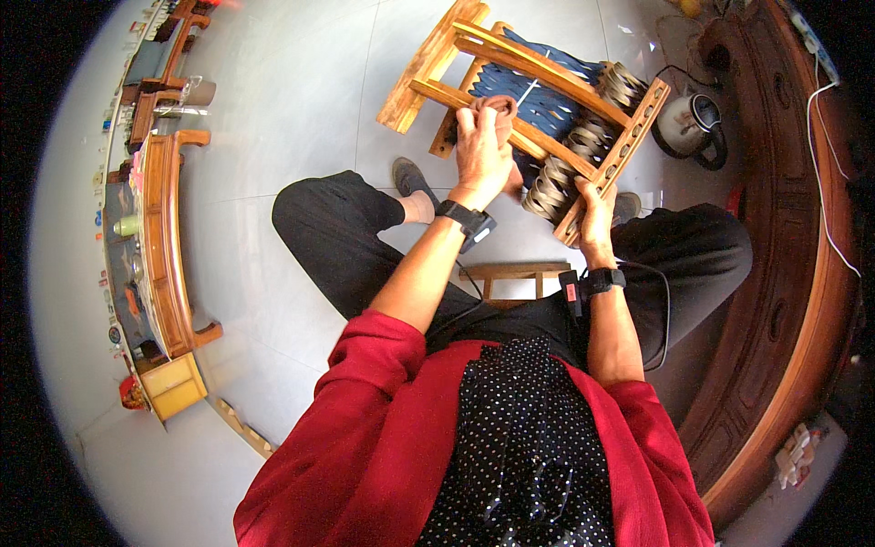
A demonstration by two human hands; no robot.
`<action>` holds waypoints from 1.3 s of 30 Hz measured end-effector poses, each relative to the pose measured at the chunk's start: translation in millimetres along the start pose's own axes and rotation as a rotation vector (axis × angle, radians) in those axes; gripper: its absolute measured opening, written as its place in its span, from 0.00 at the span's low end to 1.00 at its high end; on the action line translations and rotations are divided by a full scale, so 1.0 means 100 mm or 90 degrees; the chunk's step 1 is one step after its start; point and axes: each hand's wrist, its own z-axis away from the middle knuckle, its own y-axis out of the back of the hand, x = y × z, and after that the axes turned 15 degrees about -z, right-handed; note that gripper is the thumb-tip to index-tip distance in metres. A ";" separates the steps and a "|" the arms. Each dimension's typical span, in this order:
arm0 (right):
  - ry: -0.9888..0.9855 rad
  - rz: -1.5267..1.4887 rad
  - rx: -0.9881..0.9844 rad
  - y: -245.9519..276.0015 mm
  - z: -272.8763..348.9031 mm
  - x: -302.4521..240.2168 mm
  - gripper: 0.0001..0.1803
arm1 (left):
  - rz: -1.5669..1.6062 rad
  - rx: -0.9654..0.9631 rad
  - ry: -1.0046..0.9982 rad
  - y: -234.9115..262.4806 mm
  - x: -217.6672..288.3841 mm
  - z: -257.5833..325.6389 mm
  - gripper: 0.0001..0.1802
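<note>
In front of me a folding stool [529,56] is held up at a tilt. It has a varnished wooden frame, dark blue woven straps and several coiled metallic-looking bands at its right end. My left hand [483,155] is closed around a bunched brown cloth [497,111] and rests against the frame's near rail, beside the blue straps. A thin white strip sticks up by the cloth. My right hand [594,214] grips the lower end of the holed wooden bar at the right, next to the coils; some of its fingers are hidden behind the bar.
A metal kettle [685,123] with a black handle stands on the floor at the right, close to the stool. A dark carved wooden cabinet [766,301] runs along that side. A small wooden stool [510,272] shows between my legs. Wooden seating [164,246] lines the left wall.
</note>
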 end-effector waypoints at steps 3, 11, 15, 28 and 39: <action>-0.006 0.025 -0.016 0.04 -0.04 0.02 0.29 | 0.095 0.018 -0.077 0.11 -0.31 -0.15 0.25; 0.007 0.007 -0.016 0.03 0.00 0.02 0.27 | 0.085 0.084 0.120 0.02 -0.25 -0.31 0.24; -0.025 0.012 -0.005 0.01 0.02 -0.02 0.27 | 0.043 0.074 -0.032 -0.10 -0.05 0.02 0.22; -0.028 -0.001 -0.016 0.02 0.01 -0.02 0.28 | -0.021 0.179 0.020 0.06 -0.54 -0.51 0.24; -0.025 -0.043 -0.060 0.04 -0.05 -0.02 0.28 | -0.024 0.062 0.020 0.45 -0.39 -0.58 0.17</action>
